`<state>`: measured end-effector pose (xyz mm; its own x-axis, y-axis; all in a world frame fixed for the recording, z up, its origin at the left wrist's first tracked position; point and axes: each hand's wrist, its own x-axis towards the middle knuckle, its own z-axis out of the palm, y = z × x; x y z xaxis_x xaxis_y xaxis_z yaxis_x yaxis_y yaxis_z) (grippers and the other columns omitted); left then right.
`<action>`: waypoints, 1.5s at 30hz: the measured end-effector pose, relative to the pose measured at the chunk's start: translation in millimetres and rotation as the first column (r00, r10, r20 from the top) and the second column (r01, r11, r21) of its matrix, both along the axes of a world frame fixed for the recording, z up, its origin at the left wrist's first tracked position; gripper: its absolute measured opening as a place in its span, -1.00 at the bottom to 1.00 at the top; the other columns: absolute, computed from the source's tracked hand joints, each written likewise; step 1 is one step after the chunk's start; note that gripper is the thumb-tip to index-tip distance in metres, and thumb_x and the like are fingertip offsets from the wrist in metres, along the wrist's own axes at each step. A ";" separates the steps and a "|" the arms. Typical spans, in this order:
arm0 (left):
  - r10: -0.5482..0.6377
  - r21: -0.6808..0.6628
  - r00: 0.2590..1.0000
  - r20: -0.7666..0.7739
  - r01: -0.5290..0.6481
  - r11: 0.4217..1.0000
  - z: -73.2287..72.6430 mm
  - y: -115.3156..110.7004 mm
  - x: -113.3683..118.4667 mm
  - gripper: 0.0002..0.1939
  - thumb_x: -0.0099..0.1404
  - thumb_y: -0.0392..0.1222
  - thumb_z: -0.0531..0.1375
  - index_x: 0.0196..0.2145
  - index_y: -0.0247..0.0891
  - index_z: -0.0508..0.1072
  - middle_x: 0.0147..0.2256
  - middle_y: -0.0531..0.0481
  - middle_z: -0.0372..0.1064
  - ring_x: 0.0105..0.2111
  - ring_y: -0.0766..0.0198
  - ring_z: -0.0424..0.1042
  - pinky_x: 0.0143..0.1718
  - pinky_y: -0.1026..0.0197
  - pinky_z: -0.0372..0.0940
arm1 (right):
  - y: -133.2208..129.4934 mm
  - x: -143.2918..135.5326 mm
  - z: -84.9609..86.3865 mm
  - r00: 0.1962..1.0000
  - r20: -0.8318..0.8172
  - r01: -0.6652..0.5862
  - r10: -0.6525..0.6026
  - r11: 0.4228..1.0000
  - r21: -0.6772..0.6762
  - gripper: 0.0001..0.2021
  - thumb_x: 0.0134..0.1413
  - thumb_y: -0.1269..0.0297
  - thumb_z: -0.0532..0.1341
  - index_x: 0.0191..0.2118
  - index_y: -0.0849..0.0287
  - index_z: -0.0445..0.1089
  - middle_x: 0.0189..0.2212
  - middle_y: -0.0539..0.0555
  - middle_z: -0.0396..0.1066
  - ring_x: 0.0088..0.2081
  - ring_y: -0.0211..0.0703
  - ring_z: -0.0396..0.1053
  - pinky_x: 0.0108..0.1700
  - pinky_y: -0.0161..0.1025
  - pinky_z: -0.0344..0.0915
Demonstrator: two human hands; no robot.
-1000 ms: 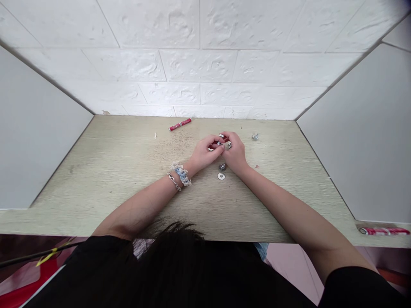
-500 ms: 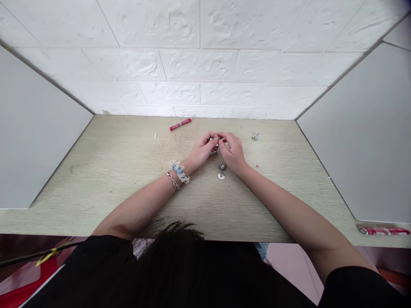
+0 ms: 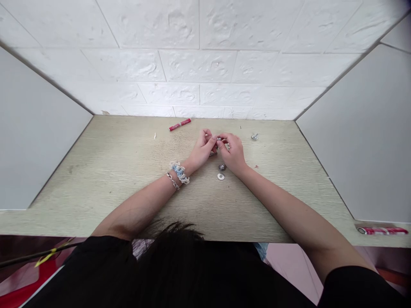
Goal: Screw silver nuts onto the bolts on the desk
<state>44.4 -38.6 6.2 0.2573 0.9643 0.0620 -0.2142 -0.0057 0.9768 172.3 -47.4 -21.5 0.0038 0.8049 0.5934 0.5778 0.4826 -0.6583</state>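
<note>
A small silvery metal piece sits above the pale wood-grain bench, pinched between 2 hands' fingertips. The left hand angles inward, its grip closed on the piece; the right hand mirrors it, grip likewise closed, fingers bent, both forearms slanting up from the near edge.

Table: widest open stretch on the left, between left panel and left forearm; red tube lies across its back, near the wall. Centre blocked by left hand and right hand, meeting round small parts. Between forearms, metal knob and white disc obstruct; bare lane nearer the front edge. Right side open past metal piece, up to right panel.
</note>
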 end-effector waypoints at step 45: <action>0.159 0.153 0.974 -0.159 -0.134 0.979 1.3 2.7 -6.4 -0.48 0.29 0.05 0.13 -0.68 -0.28 0.13 -0.69 0.13 0.04 -0.64 0.48 0.00 -0.54 0.29 0.00 | -0.3 1.2 4.2 0.986 -0.100 -0.147 0.137 0.985 -0.094 -0.72 0.20 0.06 0.03 -0.26 0.16 0.31 -0.36 0.05 0.39 -0.35 -0.22 0.31 -0.26 -0.25 0.27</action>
